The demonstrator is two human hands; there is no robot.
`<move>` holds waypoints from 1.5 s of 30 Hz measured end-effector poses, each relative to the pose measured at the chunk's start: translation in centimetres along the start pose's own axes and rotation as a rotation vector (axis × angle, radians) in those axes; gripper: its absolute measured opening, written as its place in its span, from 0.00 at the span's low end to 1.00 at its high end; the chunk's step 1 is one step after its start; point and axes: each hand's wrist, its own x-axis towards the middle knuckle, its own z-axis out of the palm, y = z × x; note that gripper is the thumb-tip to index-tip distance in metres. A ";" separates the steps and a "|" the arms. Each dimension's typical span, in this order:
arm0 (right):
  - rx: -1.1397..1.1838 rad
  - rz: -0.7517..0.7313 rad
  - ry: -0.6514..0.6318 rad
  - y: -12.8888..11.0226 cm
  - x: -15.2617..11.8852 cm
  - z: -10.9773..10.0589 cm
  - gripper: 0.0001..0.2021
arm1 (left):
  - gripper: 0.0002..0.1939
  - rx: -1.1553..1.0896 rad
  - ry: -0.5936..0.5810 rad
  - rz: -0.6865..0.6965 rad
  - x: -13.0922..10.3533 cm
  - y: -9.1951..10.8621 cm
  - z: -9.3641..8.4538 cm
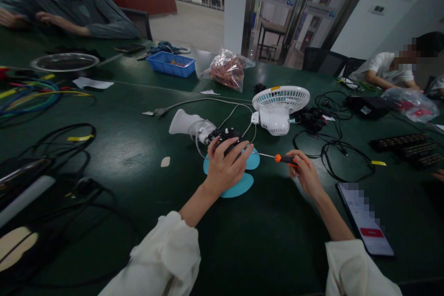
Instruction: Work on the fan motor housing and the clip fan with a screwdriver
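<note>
My left hand (227, 166) is wrapped over the black motor housing (229, 135) of a small electric fan, holding it down. Light-blue fan blades (239, 186) stick out beneath the hand. A white stand piece (185, 122) joins the housing on its left. My right hand (303, 171) grips the black and orange handle of a screwdriver (282, 159). Its thin shaft points left to the housing beside my left fingers; the tip is hidden there. Behind, the white fan grille and casing (277, 113) lies on the table, with a grey power cord (194, 100) running by it.
A phone (364, 219) lies right of my right forearm. Black cables (342, 159) coil at the right, more at the left. Farther back are a blue bin (172, 64), a plastic bag of reddish-brown pieces (229, 71) and a round metal tray (64, 62). Other people sit around the table.
</note>
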 end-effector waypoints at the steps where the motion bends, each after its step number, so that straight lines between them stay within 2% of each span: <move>1: 0.053 -0.004 -0.028 -0.1 -0.1 0.0 0.12 | 0.23 -0.002 0.002 0.003 0.0 0.0 0.0; 4: 0.159 -0.008 -0.080 -0.5 -0.2 0.0 0.15 | 0.24 -0.009 0.006 0.005 -0.1 -0.1 0.1; 6: 0.158 0.003 -0.074 -0.6 -0.3 0.1 0.14 | 0.24 -0.012 0.007 0.003 -0.1 -0.1 0.1; 10: 0.062 0.020 -0.030 -0.4 -0.2 0.1 0.07 | 0.24 -0.010 0.004 -0.001 0.0 0.0 0.0; 16: -0.149 0.005 0.003 -0.2 0.0 0.0 0.12 | 0.24 -0.010 0.003 -0.002 0.0 0.0 0.0; 19: -0.060 -0.011 -0.038 -0.5 -0.2 -0.1 0.10 | 0.25 -0.010 0.005 -0.002 -0.1 0.0 0.0; 24: 0.077 0.006 -0.079 -1.2 -0.5 0.1 0.14 | 0.24 -0.015 -0.010 -0.003 -0.1 0.0 0.0; 32: 0.018 0.006 -0.047 -0.9 -0.2 0.2 0.09 | 0.24 -0.020 -0.016 -0.012 -0.1 0.0 0.0; 39: -0.154 -0.005 0.028 -0.3 0.1 0.1 0.12 | 0.22 0.003 -0.006 -0.004 0.0 0.0 0.0; 42: -0.092 -0.016 0.018 -0.5 -0.1 0.1 0.10 | 0.23 -0.007 -0.016 -0.009 0.0 0.0 -0.1; 45: 0.001 -0.014 -0.020 -0.9 -0.2 0.2 0.13 | 0.24 -0.011 -0.026 -0.005 0.0 0.0 -0.1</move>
